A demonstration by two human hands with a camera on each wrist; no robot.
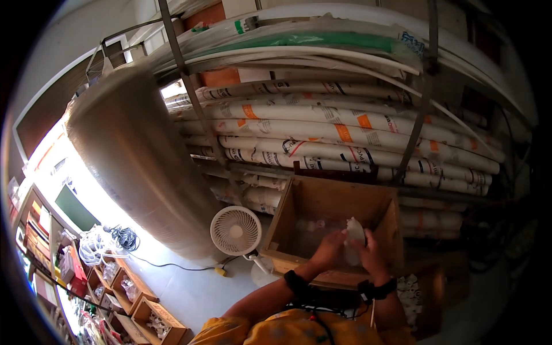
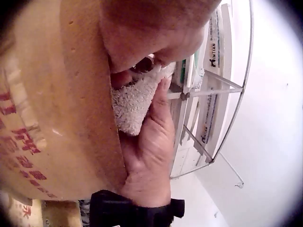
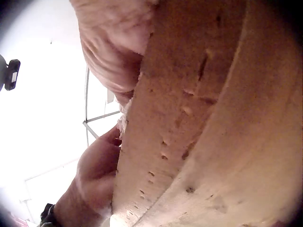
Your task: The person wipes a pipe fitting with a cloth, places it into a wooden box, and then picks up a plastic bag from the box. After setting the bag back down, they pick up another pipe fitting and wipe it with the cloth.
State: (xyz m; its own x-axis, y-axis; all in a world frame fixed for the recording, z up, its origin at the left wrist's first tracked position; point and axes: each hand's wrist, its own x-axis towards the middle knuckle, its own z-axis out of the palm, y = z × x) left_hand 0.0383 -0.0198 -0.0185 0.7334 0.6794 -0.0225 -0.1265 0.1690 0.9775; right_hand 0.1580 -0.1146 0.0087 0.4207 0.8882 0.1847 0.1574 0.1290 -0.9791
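Note:
Both hands hold a small clear plastic bag (image 1: 355, 231) with whitish contents, over the open top of a wooden box (image 1: 278, 225). In the left wrist view the bag (image 2: 135, 106) looks packed with fine pale grains or tiny pieces and narrows toward its upper end. The left hand (image 1: 329, 252) pinches the bag near that end with thumb and fingers. From the other side the right hand (image 1: 372, 253) grips it, its thumb along the bag. The box wall (image 3: 175, 113) hides most of the bag in the right wrist view. More clear plastic bags (image 1: 313, 225) lie inside the box.
A white fan (image 1: 236, 230) stands left of the box. Behind it, a rack holds long wrapped pipes (image 1: 345, 133). A large wrapped roll (image 1: 138, 155) leans at left. Another box at lower right holds white fittings (image 1: 409, 296). Cable (image 1: 184, 267) crosses the floor.

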